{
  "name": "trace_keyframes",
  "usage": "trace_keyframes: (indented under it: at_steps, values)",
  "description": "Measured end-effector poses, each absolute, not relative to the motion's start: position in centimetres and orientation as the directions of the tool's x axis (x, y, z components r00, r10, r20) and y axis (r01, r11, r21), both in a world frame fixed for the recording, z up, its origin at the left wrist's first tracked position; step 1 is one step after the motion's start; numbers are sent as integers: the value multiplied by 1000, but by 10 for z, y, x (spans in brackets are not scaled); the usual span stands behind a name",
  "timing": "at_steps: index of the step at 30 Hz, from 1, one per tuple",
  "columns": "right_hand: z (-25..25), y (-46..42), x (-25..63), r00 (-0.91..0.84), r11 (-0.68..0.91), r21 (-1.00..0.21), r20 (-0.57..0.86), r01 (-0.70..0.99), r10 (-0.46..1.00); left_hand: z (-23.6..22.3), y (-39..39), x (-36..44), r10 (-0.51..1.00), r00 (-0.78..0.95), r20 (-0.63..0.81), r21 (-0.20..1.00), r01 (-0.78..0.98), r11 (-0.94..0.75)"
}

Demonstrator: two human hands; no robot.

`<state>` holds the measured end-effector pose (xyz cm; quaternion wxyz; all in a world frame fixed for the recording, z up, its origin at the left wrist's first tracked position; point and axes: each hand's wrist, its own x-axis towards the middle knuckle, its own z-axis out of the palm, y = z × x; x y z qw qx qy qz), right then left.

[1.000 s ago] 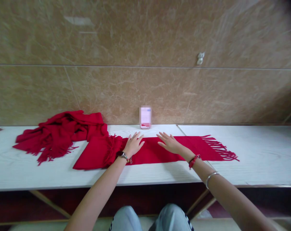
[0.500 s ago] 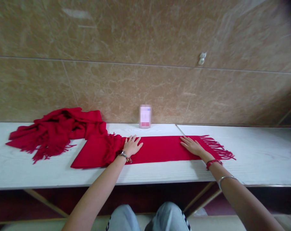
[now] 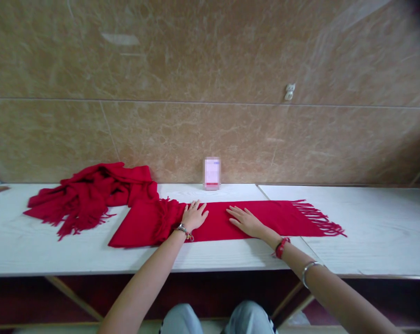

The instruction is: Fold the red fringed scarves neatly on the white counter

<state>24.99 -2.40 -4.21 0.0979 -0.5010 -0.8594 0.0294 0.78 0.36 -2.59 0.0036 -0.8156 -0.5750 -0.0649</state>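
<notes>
A long red scarf (image 3: 279, 216) lies flat along the white table (image 3: 57, 253), its fringe at the right end. My left hand (image 3: 194, 215) rests palm down on the scarf near its middle, fingers spread. A little to the right, my right hand (image 3: 245, 219) also lies flat on the cloth with fingers stretched out. Left of my left hand the scarf is folded over into a thicker part (image 3: 140, 223).
A crumpled heap of red scarf (image 3: 88, 192) lies at the back left of the table. A small pink box (image 3: 212, 173) stands against the marble wall (image 3: 210, 93). A seam (image 3: 265, 194) splits the tabletop right of centre. My knees show below the table's edge.
My right hand slid out to the fringed end of the scarf, then came back toward the middle. My left hand stayed pressed in place.
</notes>
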Motion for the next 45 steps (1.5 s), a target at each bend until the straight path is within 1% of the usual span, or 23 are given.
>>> trace_keyframes:
  at_steps: [6, 9, 11, 13, 16, 18, 21, 22, 24, 26, 28, 29, 31, 32, 33, 35, 36, 39, 41, 45]
  values:
    - [-54, -25, 305, -341, 355, -124, 126, 926, 932, -24, 1, 9, 937, 327, 127, 77, 938, -338]
    - [-56, -25, 314, -316, 329, -134, 111, 935, 942, -23, -1, 10, 937, 326, 128, 80, 938, -337]
    - [-53, -20, 313, -307, 319, -136, 106, 938, 946, -22, -2, 11, 934, 322, 152, 69, 940, -335]
    - [-46, -10, 310, -314, 329, -124, 125, 936, 941, -23, -2, 12, 925, 322, 202, 43, 941, -337]
    - [-30, 12, 309, -384, 400, -106, 146, 910, 912, -25, 0, 12, 910, 329, 253, 14, 939, -344]
    - [-23, 27, 310, -423, 434, -110, 104, 894, 900, -27, 1, 12, 914, 336, 228, 15, 937, -348]
    - [-26, 40, 312, -433, 435, -112, 42, 894, 901, -28, 1, 12, 925, 339, 174, 3, 939, -345]
    - [-31, 41, 312, -417, 421, -108, 56, 901, 907, -26, 1, 12, 927, 336, 168, -10, 941, -339]
    - [-44, 39, 313, -365, 378, -103, 128, 920, 922, -20, -2, 11, 927, 336, 169, -61, 942, -330]
    - [-55, 35, 314, -311, 337, -109, 200, 935, 929, -9, -5, 5, 925, 332, 186, -148, 940, -308]
    - [-61, 31, 315, -301, 332, -118, 225, 936, 927, 6, -9, -6, 940, 269, 209, -232, 948, -219]
    - [-62, 31, 315, -303, 336, -122, 227, 934, 926, 12, -11, -13, 958, 192, 214, -251, 958, -136]
    - [-62, 30, 315, -301, 336, -130, 232, 933, 925, 23, -15, -29, 986, -8, 168, -239, 970, 48]
    - [-61, 31, 315, -298, 335, -135, 236, 932, 925, 27, -18, -36, 990, -81, 116, -217, 970, 105]
    - [-61, 31, 315, -297, 335, -139, 239, 932, 924, 29, -19, -43, 992, -115, 52, -191, 974, 123]
    - [-61, 32, 315, -300, 341, -144, 244, 929, 922, 31, -22, -54, 996, -84, -44, -136, 988, 77]
    - [-62, 32, 316, -305, 346, -145, 247, 927, 920, 31, -23, -58, 997, -49, -63, -114, 993, 41]
    - [-64, 32, 317, -313, 356, -141, 257, 924, 914, 35, -21, -66, 999, 26, -47, -90, 995, -30]
    - [-64, 32, 317, -314, 356, -133, 263, 925, 912, 45, -16, -74, 997, 59, -52, -53, 997, -61]
    - [-65, 33, 319, -329, 372, -124, 269, 920, 905, 76, -10, -109, 996, 66, -63, 41, 997, -63]
